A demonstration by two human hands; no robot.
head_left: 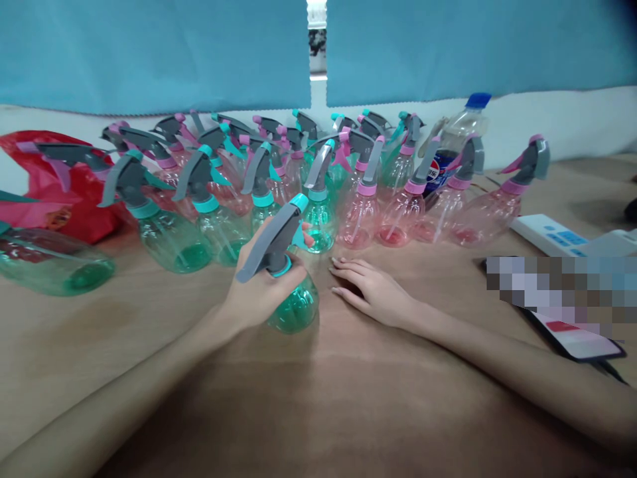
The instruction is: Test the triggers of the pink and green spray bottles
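My left hand [263,285] is wrapped round the neck of a green spray bottle [294,309] with a grey head and turquoise nozzle. The bottle leans a little, its nozzle turned up and to the right; whether its base touches the table cannot be made out. To its right, my right hand [374,291] lies on the tabletop with fingers stretched out, holding nothing. Just behind both hands stand another green spray bottle [318,222] and a pink spray bottle [359,222] with a pink collar.
Rows of green and pink spray bottles line the back of the wooden table [318,411]. A red plastic bag [94,206] sits at left, a Pepsi bottle [455,143] at back right. On the right are a white power strip [547,232] and a phone [577,338], partly pixelated.
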